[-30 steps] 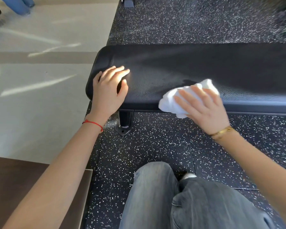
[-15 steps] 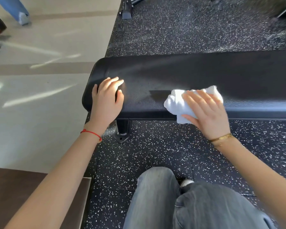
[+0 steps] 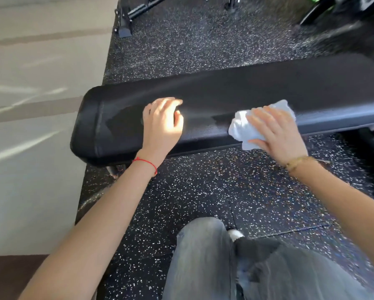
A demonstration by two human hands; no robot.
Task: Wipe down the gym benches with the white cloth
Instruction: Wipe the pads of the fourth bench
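Note:
A long black padded gym bench (image 3: 236, 92) runs across the head view from left to right. My right hand (image 3: 274, 133) presses a crumpled white cloth (image 3: 240, 126) with straight fingers onto the bench's near edge. Part of the cloth hangs over that edge. My left hand (image 3: 162, 124) rests on the bench top near its left end, fingers loosely bent, holding nothing.
Speckled black rubber flooring (image 3: 203, 191) lies under and around the bench. A pale smooth floor (image 3: 30, 148) is to the left. Black equipment frames (image 3: 134, 14) stand beyond the bench. My knee in grey jeans (image 3: 203, 256) is below. A brown surface (image 3: 10, 276) fills the bottom left corner.
The view has tilted and shifted right along the bench. My left hand has slid right from the bench's end. My right hand keeps the cloth on the near edge.

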